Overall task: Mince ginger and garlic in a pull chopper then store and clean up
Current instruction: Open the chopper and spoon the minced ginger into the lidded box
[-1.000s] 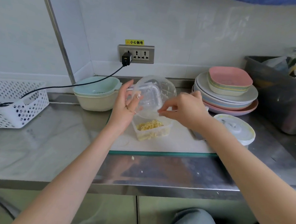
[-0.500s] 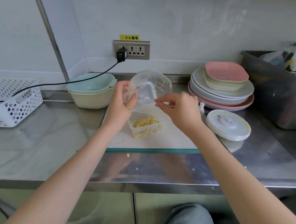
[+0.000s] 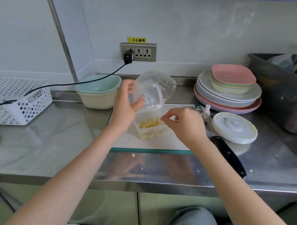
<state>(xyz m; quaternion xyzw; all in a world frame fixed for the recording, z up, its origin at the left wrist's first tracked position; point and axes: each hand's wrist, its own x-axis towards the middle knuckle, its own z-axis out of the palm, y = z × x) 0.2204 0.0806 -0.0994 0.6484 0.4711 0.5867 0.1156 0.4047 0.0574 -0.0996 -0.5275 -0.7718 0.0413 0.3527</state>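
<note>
Left grip clamps chopper bowl; right grip pinched together, over steel counter against white wall.

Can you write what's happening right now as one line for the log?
step: emptying mince | left hand: holds chopper bowl tipped over storage box | right hand: fingertips pinched at box rim | lid: on counter

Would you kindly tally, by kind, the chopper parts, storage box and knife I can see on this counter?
Chopper bowl, held tilted by the left hand: 1
Chopper lid: 1
Blade shaft: 1
Storage box with mince: 1
Knife: 1
Total: 5
</note>
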